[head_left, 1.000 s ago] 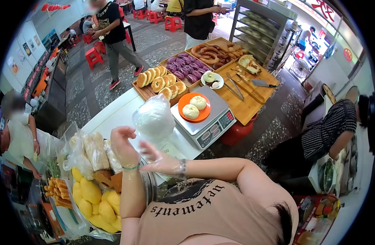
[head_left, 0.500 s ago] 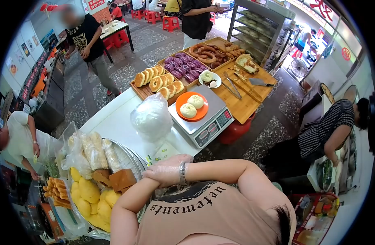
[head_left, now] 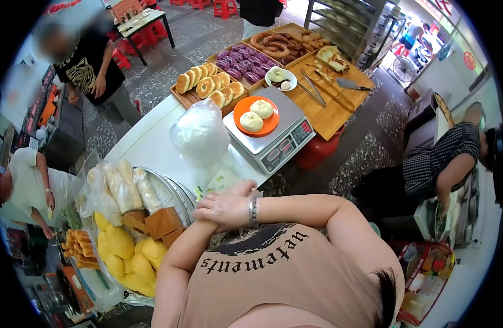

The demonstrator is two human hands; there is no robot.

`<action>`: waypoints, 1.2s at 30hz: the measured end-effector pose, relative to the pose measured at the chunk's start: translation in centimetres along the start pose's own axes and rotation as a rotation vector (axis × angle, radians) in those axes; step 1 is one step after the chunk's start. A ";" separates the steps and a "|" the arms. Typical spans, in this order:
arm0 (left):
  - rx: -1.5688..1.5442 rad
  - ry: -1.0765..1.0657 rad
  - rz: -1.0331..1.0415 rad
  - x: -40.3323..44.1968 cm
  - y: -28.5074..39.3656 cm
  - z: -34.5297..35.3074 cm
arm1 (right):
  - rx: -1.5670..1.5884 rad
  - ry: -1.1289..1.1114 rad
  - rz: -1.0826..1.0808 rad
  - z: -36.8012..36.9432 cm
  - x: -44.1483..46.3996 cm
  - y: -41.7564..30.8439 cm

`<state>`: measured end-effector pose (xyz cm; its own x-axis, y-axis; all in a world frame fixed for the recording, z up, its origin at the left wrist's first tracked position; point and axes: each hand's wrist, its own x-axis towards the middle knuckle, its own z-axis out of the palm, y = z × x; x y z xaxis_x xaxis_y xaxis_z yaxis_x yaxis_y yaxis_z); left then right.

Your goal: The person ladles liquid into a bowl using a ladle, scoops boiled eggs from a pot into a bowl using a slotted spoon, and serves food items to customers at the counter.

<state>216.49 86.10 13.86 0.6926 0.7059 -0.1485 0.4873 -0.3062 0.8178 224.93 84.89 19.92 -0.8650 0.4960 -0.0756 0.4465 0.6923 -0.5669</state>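
My right hand (head_left: 224, 211), in a clear plastic glove with a bracelet at its wrist, lies across my left wrist with its fingers curled over it. My left hand (head_left: 243, 188) shows only in part beyond it, and its fingers cannot be made out. Just past my hands, a stack of printed plastic bags (head_left: 218, 180) lies on the white table (head_left: 136, 145). Behind it sits a puffed clear plastic bag (head_left: 199, 134). On the digital scale (head_left: 278, 148) is an orange plate (head_left: 241, 113) with two steamed buns (head_left: 257, 116).
Wooden trays hold golden flat cakes (head_left: 205, 85), purple buns (head_left: 246, 63) and brown sausage-like rings (head_left: 270, 44). Tongs (head_left: 312, 87) and a cleaver (head_left: 352, 85) lie on a board. Left stand yellow buns (head_left: 120, 246) and fried dough sticks (head_left: 80, 246). People stand left and right.
My crossed hands sit slightly higher in view. The person in black at the left has come closer to the table. At the right, the co-worker's arm has shifted over the basin.
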 end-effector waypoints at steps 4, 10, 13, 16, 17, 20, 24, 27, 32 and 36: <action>-0.335 0.449 -0.059 1.2 -5.6 -2.3 | -0.094 0.563 -0.066 -1.3 -3.2 0.7; -0.423 0.716 0.165 -1.6 2.9 -7.5 | 0.858 0.330 0.176 -2.9 -4.3 4.7; 0.085 0.483 0.314 -0.7 5.0 -5.4 | 0.565 0.054 0.174 2.6 -2.6 8.2; 0.426 0.189 0.229 -0.2 5.9 -4.5 | 0.509 0.068 0.154 6.3 -1.4 10.9; 0.515 0.197 0.245 0.2 5.1 -3.9 | 0.631 0.161 0.175 6.0 -1.1 10.6; 0.538 0.279 0.462 0.7 4.5 -3.0 | 1.016 0.552 0.184 5.1 -0.5 10.7; 0.269 0.831 0.660 0.5 4.6 -2.8 | 1.094 0.924 0.148 2.1 0.2 11.8; 0.104 0.811 0.243 -0.8 3.3 -2.2 | 1.299 1.163 0.274 -2.3 0.8 9.2; -0.314 0.301 -0.025 -1.9 5.7 -3.1 | 1.232 1.368 0.216 -4.2 3.1 7.4; -0.297 0.228 -0.069 -0.1 2.0 -1.4 | 1.387 1.258 0.288 -4.5 4.1 8.2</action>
<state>216.66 86.30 16.27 0.5111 0.8526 -0.1086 0.3305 -0.0783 0.9406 226.05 94.93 18.65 0.1249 0.9891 -0.0783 -0.5009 -0.0053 -0.8655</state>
